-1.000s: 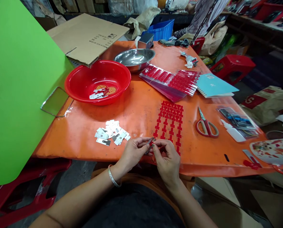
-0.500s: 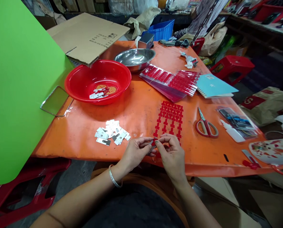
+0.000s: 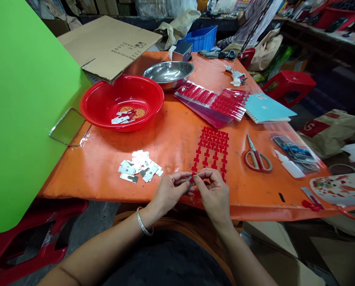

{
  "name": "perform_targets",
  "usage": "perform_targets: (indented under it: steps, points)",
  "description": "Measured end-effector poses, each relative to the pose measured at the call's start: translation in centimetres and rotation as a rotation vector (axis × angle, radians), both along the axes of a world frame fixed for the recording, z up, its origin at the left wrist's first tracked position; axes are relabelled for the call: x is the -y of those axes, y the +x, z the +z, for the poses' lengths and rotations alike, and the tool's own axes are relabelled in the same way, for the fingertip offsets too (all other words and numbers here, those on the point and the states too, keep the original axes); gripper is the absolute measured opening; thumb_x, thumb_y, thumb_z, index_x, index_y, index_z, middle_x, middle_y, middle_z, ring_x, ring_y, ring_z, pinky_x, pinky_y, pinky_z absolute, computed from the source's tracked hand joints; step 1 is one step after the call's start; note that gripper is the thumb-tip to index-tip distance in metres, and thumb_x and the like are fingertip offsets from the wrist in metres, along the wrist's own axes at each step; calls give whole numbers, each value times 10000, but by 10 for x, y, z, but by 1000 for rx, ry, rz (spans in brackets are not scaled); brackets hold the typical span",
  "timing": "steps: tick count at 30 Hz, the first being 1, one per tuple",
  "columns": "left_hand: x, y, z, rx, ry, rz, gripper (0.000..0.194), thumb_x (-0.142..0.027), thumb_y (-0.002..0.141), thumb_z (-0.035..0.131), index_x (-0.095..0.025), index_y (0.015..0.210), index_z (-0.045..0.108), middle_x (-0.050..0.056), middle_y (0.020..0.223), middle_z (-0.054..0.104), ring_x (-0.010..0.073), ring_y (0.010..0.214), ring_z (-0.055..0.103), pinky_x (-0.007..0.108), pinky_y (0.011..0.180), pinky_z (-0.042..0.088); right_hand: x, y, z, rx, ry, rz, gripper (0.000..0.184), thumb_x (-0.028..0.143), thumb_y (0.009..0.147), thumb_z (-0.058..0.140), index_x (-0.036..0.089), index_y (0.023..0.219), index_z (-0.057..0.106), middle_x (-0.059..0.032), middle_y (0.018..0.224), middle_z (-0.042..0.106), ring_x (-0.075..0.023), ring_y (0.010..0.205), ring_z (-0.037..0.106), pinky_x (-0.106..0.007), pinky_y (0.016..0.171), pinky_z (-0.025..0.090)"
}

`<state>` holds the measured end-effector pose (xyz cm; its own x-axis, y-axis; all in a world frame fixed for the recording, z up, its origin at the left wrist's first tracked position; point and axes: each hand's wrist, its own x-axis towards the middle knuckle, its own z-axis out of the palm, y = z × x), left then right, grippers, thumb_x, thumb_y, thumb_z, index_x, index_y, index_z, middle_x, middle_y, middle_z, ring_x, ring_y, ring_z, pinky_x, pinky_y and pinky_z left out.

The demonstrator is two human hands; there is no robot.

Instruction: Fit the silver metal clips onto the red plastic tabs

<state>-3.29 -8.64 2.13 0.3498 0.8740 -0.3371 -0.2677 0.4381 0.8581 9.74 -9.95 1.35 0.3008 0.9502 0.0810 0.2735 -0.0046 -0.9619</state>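
While pinched narrowly between thumb and fingers of the left hand (image 3: 169, 190), held tilted over the near edge of the table (image 3: 171, 131): a grey plate (image 3: 190, 181), apparently angled to bring its far end to the right hand (image 3: 215, 190). Closed at that end by right thumb and fingertip: a red piece (image 3: 193, 174), perhaps pressed or lined up; with fingers over the contact, impossible to tell which. Heaped loosely on the left, likely for easy reach: more plates (image 3: 140, 163). Laid in rows just beyond the right hand, probably spaced for picking singly: red cutouts (image 3: 214, 143), partly covered by that hand at the near end. Farther back: red bowl (image 3: 90, 101) with similar plates inside, its rear rim crossed in view by a carton (image 3: 111, 47); green board (image 3: 31, 99) screening the table's left side. Well apart on the right: scissors (image 3: 257, 159), bottle (image 3: 290, 165). Behind the rows: plastic sheets (image 3: 210, 104), notebook (image 3: 268, 108).
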Motion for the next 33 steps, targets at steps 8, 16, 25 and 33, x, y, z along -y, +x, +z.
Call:
perform_targets:
  steps: [8, 16, 25, 33]
  points:
    - [1, 2, 0, -26, 94, 38, 360, -337, 768, 677, -127, 1061, 687, 66, 830, 723, 178, 728, 670, 298, 708, 557, -3, -5, 1, -148, -47, -42, 211, 359, 751, 670, 194, 798, 547, -12, 795, 572, -129, 668, 577, -264, 589, 501]
    - [-3, 1, 6, 4, -42, 27, 407, -355, 697, 746, -96, 1004, 680, 57, 715, 702, 159, 646, 655, 287, 669, 548, -10, 10, -1, -309, -176, 120, 348, 440, 670, 736, 181, 859, 601, -18, 740, 636, -141, 651, 600, -264, 581, 505]
    - [-15, -5, 0, -129, 9, -149, 366, -408, 693, 737, -108, 895, 680, 60, 720, 699, 153, 627, 649, 274, 633, 535, -8, 8, -2, -167, -120, 184, 227, 386, 795, 608, 204, 675, 672, -6, 622, 647, -163, 588, 575, -294, 580, 474]
    - [-152, -104, 65, -773, 670, 408, 296, -266, 773, 647, -107, 1023, 654, 49, 863, 705, 125, 710, 618, 290, 754, 506, -50, 83, -17, 306, -9, -56, 212, 378, 758, 558, 183, 746, 642, -56, 746, 645, -193, 672, 577, -346, 672, 464]
